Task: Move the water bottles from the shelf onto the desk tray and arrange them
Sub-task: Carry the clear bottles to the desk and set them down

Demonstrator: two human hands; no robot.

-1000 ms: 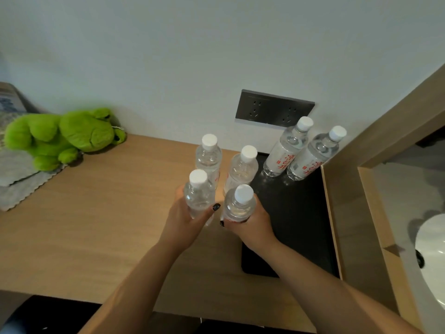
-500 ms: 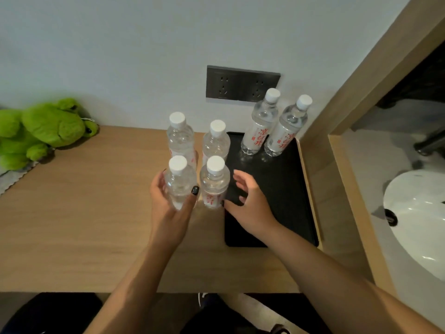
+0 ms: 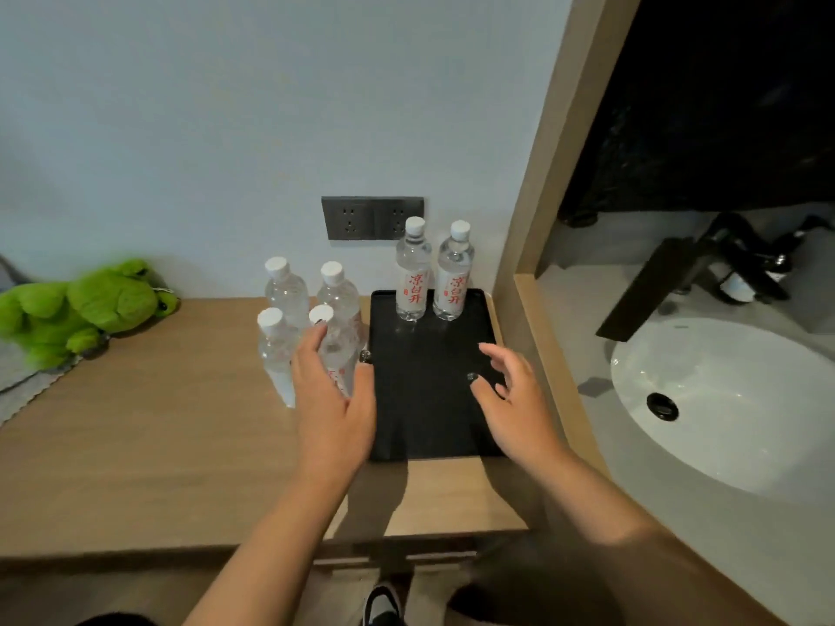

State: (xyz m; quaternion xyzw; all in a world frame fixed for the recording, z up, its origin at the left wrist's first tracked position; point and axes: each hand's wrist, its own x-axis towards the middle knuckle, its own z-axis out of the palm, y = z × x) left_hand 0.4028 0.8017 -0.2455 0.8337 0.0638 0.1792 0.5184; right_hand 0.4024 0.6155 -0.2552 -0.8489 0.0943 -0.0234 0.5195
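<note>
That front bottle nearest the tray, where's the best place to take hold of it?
Hold the front bottle nearest the tray round its mid-body, coming from its near, tray-facing side. It stands upright, other bottles crowd its left and back, and the left hand is already there.

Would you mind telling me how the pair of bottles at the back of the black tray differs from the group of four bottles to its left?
The pair of bottles stands on the black tray; the group of four bottles stands on the wooden desk beside it. The pair shows red label lettering facing the camera; the four mostly look clear. No hand is near the pair; the left hand reaches around one of the four. All have white caps and stand upright.
</note>
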